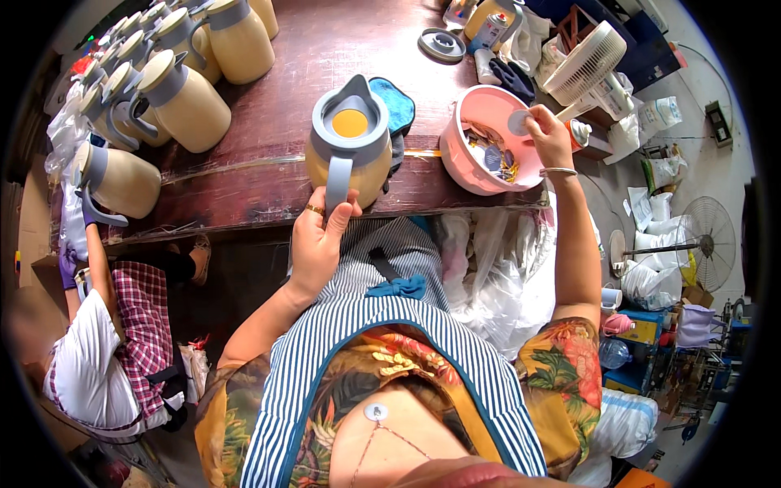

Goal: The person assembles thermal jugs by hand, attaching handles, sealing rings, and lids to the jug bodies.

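Note:
My left hand (320, 237) is wrapped round the grey handle of a cream thermos jug (368, 167), which stands near the table's front edge. The jug has a grey collar and spout, and a yellow-orange disc shows in the middle of its top. Over the right side of a pink bucket (464, 175), my right hand (549, 134) pinches a small round pale disc (518, 123). Inside the bucket lie several flat discs and scraps. Behind the jug, partly hidden by it, is a blue cloth pad (394, 104) with a dark edge.
Many cream jugs (198, 114) crowd the table's left side. At far left a co-worker in purple gloves handles another jug (130, 183). A grey lid (442, 45), a spray can (488, 34) and a white fan (586, 61) stand at the back right.

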